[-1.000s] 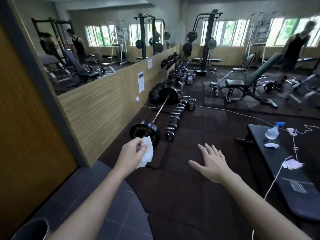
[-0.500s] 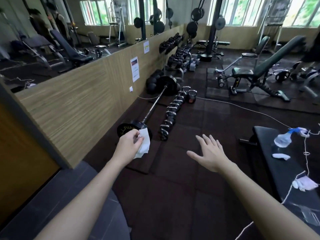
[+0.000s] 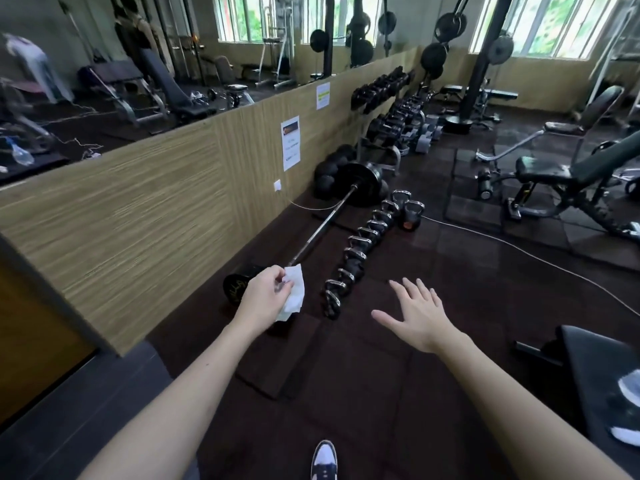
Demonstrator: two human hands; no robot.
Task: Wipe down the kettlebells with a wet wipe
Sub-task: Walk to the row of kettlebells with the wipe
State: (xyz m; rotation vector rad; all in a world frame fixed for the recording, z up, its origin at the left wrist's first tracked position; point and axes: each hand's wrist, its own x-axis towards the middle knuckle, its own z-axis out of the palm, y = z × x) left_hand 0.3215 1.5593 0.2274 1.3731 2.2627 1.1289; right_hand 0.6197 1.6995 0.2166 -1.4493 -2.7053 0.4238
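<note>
The dark rubber-tiled floor (image 3: 398, 393) carries nearly everything here. A row of kettlebells (image 3: 360, 251) stands on it, running away from the viewer in a line parallel to the wood-panelled wall, with one more kettlebell (image 3: 412, 216) set just beside the row's far end. A loaded barbell (image 3: 325, 223) lies between that row and the wall. A white cable (image 3: 519, 251) trails across the tiles to the right of the kettlebells. A loose mat (image 3: 277, 362) lies at the row's near end. A shoe (image 3: 324, 459) is planted on the tiles at the near edge.
</note>
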